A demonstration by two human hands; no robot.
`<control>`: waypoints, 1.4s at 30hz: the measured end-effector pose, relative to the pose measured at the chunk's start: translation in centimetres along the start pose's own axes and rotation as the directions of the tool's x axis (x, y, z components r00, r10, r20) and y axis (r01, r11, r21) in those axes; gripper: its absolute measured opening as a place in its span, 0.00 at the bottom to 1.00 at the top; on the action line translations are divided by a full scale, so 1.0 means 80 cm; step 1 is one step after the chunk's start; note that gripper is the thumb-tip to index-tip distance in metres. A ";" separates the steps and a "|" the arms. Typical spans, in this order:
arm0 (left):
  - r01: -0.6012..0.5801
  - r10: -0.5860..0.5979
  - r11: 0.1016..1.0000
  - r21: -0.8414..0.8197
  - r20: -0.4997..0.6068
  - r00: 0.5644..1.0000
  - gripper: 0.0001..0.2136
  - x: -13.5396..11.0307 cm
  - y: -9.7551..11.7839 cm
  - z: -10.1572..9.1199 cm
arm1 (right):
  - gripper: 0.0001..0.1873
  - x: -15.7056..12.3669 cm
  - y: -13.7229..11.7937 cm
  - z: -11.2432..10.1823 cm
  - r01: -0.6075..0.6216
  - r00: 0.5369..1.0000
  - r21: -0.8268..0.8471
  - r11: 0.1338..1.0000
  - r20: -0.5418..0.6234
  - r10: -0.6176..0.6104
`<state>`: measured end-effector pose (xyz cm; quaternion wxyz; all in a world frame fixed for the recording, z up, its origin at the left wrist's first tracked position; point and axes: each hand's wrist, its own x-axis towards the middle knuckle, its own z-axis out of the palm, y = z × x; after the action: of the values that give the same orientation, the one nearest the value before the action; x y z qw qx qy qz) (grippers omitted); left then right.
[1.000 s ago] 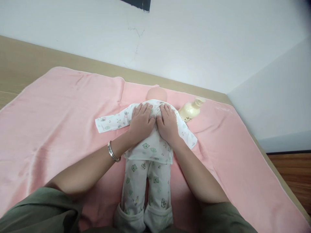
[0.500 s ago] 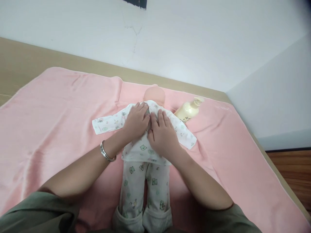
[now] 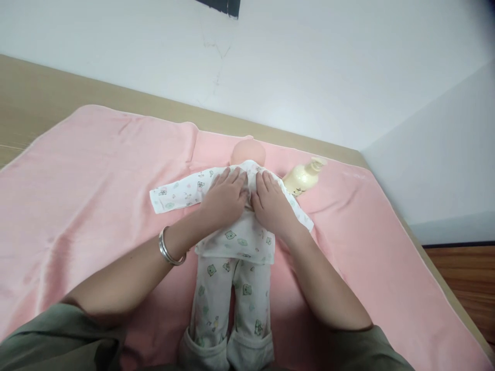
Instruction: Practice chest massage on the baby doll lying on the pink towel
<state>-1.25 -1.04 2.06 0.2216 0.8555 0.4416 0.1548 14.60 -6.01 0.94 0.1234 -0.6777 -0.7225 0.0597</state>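
Observation:
A baby doll [image 3: 248, 151] lies on a pink blanket [image 3: 85, 175], its head pointing away from me. It wears a white printed top [image 3: 174, 189] and matching printed trousers [image 3: 228, 299]. My left hand [image 3: 225, 196] lies flat on the doll's upper body, fingers stretched toward the collar; a silver bangle [image 3: 169, 248] circles that wrist. My right hand [image 3: 273, 202] lies flat beside it, fingers stretched, the two hands touching at the middle of the top. Neither hand holds anything.
A cream pump bottle [image 3: 303, 176] lies on the blanket right of the doll's head. The blanket covers a wooden table [image 3: 34, 98] that stands against a white wall [image 3: 309, 67]. Wooden floor [image 3: 464, 278] shows at the right edge.
Both hands slid down the doll's top toward me, then back up toward the collar. The doll and the bottle stayed in place.

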 end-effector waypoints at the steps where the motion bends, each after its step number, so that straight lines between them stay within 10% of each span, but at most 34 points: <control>1: -0.015 0.014 1.000 -0.010 -0.015 1.000 0.25 0.006 -0.008 0.000 | 0.35 -0.007 -0.008 0.000 0.010 1.000 -0.017 1.000 0.004 -0.010; 6: -0.030 0.027 0.999 -0.024 -0.127 0.992 0.24 0.024 -0.034 0.008 | 0.32 -0.020 -0.032 -0.003 -0.001 1.000 0.018 1.000 0.002 0.001; 15: 0.023 -0.019 0.998 0.064 -0.061 0.998 0.29 -0.010 0.014 0.014 | 0.34 0.026 0.019 -0.002 -0.035 0.999 0.076 0.997 -0.033 0.037; 25: -0.055 0.061 0.996 0.071 -0.091 0.994 0.22 0.018 -0.023 0.005 | 0.32 -0.019 -0.044 0.004 -0.043 0.998 -0.052 0.998 -0.050 0.041; 34: 0.134 -0.123 0.975 0.176 -0.068 0.990 0.25 -0.018 0.026 0.009 | 0.33 0.026 0.006 0.000 -0.078 0.996 0.012 0.997 -0.038 0.078; 42: 0.056 -0.058 0.998 -0.024 -0.097 0.994 0.23 0.010 -0.006 0.004 | 0.32 -0.012 -0.042 -0.001 -0.055 0.998 -0.125 0.991 -0.026 0.052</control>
<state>-0.97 -0.18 1.60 0.2135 0.8315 0.4746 0.1945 11.46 -7.19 1.75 0.0871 -0.7039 -0.7049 0.0097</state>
